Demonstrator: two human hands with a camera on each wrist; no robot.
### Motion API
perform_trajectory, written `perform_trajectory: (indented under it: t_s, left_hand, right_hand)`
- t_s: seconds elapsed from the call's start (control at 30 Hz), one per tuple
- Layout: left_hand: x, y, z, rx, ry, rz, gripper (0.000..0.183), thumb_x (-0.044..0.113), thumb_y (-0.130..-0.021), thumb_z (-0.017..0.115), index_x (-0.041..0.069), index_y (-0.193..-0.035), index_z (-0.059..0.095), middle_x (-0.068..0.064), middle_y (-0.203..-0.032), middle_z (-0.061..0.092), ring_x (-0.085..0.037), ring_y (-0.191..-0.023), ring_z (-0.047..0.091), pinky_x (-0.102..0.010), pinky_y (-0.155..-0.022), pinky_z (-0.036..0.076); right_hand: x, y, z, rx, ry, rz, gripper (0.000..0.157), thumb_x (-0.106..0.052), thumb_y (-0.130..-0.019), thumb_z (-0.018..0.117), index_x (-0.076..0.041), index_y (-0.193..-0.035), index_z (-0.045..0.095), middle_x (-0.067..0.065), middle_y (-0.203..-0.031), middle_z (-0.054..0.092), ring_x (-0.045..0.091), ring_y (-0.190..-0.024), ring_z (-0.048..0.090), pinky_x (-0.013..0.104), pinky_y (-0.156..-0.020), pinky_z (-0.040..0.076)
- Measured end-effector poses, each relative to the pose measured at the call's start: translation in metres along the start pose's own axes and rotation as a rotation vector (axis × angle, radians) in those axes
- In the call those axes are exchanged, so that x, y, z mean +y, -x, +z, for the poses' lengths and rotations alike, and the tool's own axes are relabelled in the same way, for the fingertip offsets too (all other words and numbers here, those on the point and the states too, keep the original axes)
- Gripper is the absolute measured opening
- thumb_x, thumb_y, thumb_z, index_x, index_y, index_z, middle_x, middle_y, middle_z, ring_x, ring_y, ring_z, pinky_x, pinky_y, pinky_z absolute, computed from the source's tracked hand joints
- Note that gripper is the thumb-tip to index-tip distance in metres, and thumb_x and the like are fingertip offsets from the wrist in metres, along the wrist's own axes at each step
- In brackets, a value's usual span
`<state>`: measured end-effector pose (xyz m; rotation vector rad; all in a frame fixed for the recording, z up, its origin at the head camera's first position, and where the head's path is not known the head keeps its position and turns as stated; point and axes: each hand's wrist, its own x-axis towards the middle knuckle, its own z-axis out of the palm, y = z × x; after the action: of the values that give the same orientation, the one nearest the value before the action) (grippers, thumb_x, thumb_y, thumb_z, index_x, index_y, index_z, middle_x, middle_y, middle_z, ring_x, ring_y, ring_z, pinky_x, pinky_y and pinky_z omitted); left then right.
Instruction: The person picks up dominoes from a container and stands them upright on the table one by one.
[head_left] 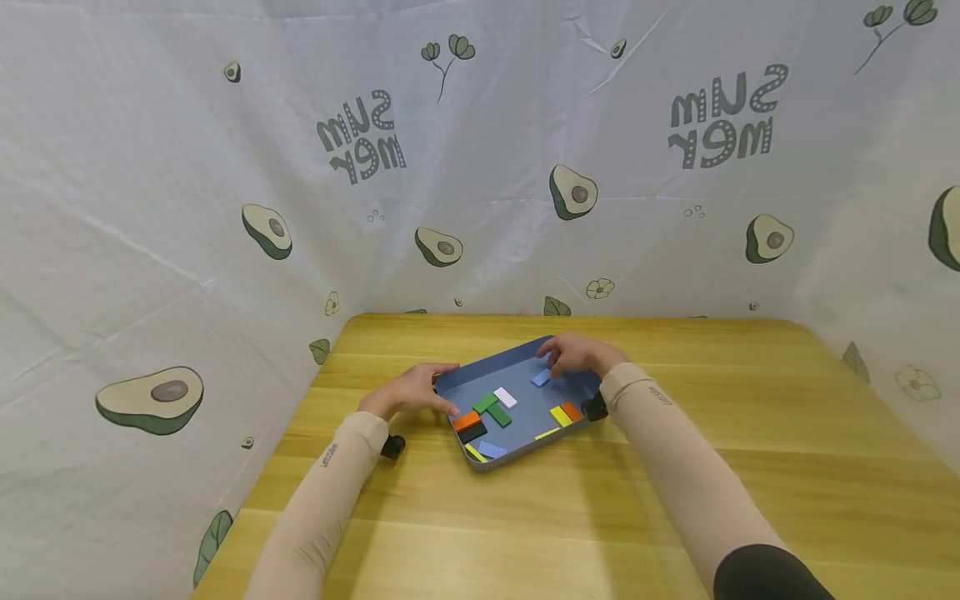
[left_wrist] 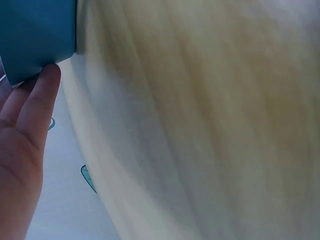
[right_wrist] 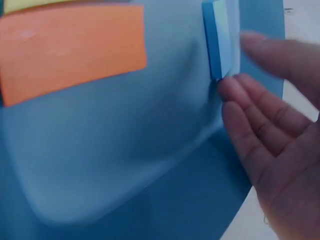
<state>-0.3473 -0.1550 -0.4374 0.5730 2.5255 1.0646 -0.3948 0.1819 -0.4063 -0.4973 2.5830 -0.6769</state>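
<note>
Wooden table (head_left: 712, 467); white cloth (head_left: 487, 167) behind, avocado prints (head_left: 573, 193), mirrored lettering (head_left: 718, 143).

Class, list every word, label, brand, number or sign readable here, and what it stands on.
"sum mer", mirrored, on the hanging cloth, left of centre.
"sum mer", mirrored, same cloth, right of centre.
Left sleeve: lettering too small to read.
Right sleeve: lettering too small to read.

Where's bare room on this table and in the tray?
The table in front of the tray, between left sleeve and right sleeve; also right of both. Inside, between green blocks and yellow block. Crowded: the tray's left end, with orange block and black block.
</note>
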Motion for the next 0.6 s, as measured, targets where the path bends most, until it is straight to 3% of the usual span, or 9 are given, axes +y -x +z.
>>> perform_trajectory:
  t_s: [0.3,0.6]
  left_hand:
    - [-0.002,-0.001,0.001,0.003,0.002,0.001,0.092,0.025,-0.075,0.090,0.012,-0.153,0.044,-0.011,-0.160,0.039,-0.031,-0.148,0.035,-0.049,-0.119,0.035]
    - [-0.005,-0.002,0.002,0.003,0.025,-0.007,0.092,0.025,-0.075,0.090,0.013,-0.153,0.043,-0.011,-0.160,0.038,-0.029,-0.149,0.034,-0.048,-0.120,0.033]
  right_hand:
    - [0.000,-0.003,0.003,-0.011,-0.013,0.076,0.047,-0.003,-0.090,0.068,-0.006,-0.137,0.060,0.018,-0.122,0.062,0.027,-0.102,0.058,0.040,-0.095,0.051]
    - [0.002,-0.010,0.009,-0.009,0.001,0.119,0.039,-0.004,-0.089,0.068,-0.008,-0.127,0.064,0.015,-0.115,0.062,0.026,-0.098,0.057,0.037,-0.088,0.050]
